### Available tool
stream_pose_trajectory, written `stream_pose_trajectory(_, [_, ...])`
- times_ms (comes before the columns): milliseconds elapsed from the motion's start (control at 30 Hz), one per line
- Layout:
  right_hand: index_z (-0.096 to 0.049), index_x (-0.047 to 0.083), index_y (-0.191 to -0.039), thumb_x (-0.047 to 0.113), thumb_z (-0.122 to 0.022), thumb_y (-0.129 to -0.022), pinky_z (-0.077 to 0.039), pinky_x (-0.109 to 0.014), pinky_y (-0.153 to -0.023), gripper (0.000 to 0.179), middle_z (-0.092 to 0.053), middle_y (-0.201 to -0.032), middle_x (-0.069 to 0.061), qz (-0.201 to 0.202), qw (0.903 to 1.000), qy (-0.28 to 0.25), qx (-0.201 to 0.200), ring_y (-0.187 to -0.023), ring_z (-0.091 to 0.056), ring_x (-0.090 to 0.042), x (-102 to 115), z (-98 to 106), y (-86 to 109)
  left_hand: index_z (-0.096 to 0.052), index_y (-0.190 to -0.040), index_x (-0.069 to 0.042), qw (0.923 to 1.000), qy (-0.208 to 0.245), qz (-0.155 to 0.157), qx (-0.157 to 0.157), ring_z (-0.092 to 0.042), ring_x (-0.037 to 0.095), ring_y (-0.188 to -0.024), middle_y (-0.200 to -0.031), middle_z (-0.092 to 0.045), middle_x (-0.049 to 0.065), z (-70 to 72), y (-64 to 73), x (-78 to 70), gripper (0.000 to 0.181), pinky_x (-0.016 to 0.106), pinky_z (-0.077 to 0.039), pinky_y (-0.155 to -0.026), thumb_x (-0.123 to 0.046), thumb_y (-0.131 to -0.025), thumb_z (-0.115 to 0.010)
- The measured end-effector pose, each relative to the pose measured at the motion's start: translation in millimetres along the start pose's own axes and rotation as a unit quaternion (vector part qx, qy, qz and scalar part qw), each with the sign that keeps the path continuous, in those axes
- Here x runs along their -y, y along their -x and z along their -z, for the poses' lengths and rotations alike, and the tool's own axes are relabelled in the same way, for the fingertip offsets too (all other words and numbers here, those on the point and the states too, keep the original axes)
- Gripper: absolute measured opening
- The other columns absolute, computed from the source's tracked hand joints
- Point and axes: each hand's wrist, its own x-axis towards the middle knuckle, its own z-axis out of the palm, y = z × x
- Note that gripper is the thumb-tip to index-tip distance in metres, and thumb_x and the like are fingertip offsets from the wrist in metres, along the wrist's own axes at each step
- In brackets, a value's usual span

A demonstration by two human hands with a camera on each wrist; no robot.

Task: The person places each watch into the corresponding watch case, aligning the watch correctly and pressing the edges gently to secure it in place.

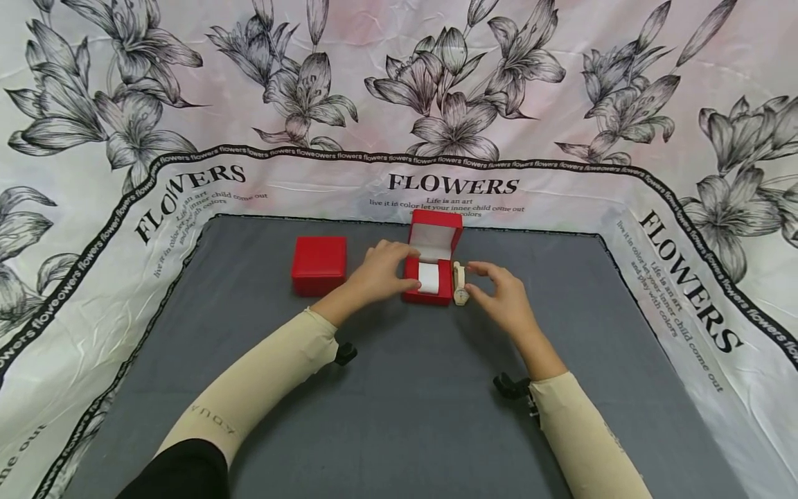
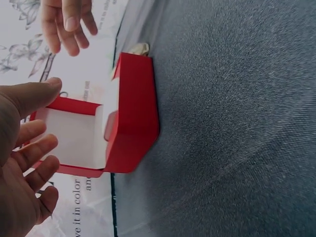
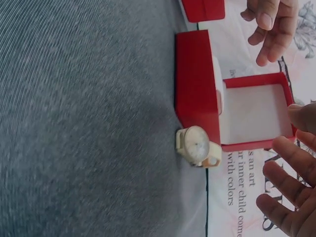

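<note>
Standing open near the middle of the counter's far edge, a red watch box [image 1: 445, 283] has its lid [image 1: 434, 235] raised toward that edge, showing a pale lining. A white cushion [image 1: 428, 277] sits in its base. Just beside the box, on the side toward the counter's right edge, stands a cream-strapped wristwatch [image 1: 460, 285], its strap closed in a loop and its round, pale dial turned toward the near edge; whether it touches the box I cannot tell.

The left hand [image 1: 382, 270] is at the box's left side, thumb and fingers parted and gripping nothing; the left wrist view shows its fingers loosely spread. The right hand [image 1: 506, 294] is just beyond the watch, thumb and forefinger apart, with hold of nothing; the right wrist view shows a gap between its fingers and the watch.

Farther toward the counter's far left corner rests a closed red box [image 1: 319, 266]. Beige sleeves [image 1: 262, 381] cover both forearms, with a black device [image 1: 511, 387] under each wrist. Gray cloth [image 1: 399, 423] covers the counter [image 1: 623, 333], bordered at the far edge by white fabric [image 1: 337, 184] printed with "FLOWERS".
</note>
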Motion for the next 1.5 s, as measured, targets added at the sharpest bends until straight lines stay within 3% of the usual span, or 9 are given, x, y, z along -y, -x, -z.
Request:
stream_pose_trajectory(800, [-0.062,0.007,-0.138,0.021,-0.077,-0.094,-0.043,-0.054,-0.108,0.048,-0.064,-0.135,-0.015,-0.053,0.9975,-0.020,0.043,-0.129,-0.057,-0.033,-35,-7,-4.6,-0.060,-0.141,-0.017,0.9985,-0.024,0.012,0.047,-0.046,0.024,-0.126,-0.144,-0.058,0.004,-32.4,-38.1,17.8,0.066,0.047,-0.035,-0.100,-0.043,-0.084,-0.082])
stream_pose_trajectory(1500, [-0.063,0.004,-0.137,0.023,-0.078,-0.092,-0.039,-0.052,-0.112,0.051,-0.065,-0.136,-0.016,-0.079,0.9930,-0.011,0.087,-0.132,-0.055,-0.034,-45,-16,-8.2,-0.064,-0.139,-0.021,0.9914,-0.100,0.009,0.084,-0.048,0.023,-0.116,-0.136,-0.065,-0.003,-32.4,-47.4,10.2,0.067,0.045,-0.034,-0.093,-0.047,-0.081,-0.085])
